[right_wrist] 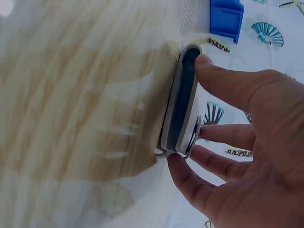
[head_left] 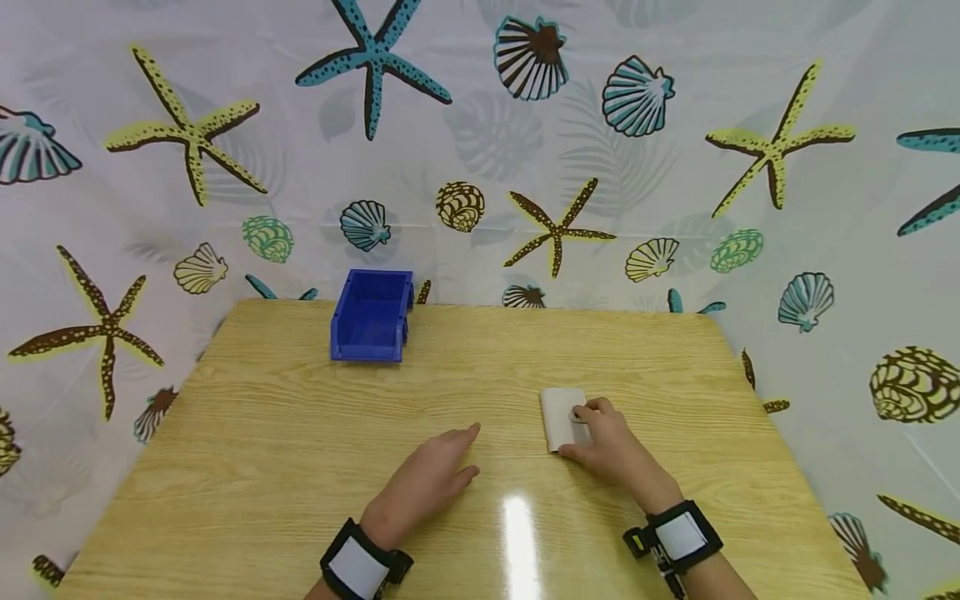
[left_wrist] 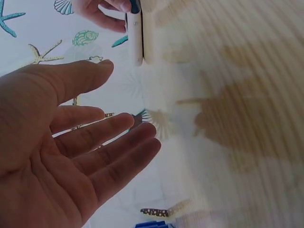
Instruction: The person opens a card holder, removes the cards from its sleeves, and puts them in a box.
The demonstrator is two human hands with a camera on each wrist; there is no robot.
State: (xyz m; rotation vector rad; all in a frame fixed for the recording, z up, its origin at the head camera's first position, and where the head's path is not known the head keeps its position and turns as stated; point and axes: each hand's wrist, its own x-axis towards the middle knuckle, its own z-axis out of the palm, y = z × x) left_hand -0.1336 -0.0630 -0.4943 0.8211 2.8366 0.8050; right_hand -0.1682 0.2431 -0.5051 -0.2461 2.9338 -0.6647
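A small cream wallet (head_left: 558, 414) with a folded cover lies on the table, right of its middle. Seen edge-on in the right wrist view, the wallet (right_wrist: 181, 104) shows dark blue inner layers and a strap or clasp at its side. My right hand (head_left: 609, 446) grips it, thumb at one end and fingertips at the other end and on the strap. To the left, my left hand (head_left: 426, 481) hovers over the table, holding nothing. Its fingers (left_wrist: 116, 168) are spread and relaxed in the left wrist view, apart from the wallet.
A blue plastic bin (head_left: 370, 321) stands at the table's back left. The wooden table (head_left: 285, 450) carries a bright light reflection near the front. Behind and beside it hangs a white cloth (head_left: 450, 142) printed with shells and starfish.
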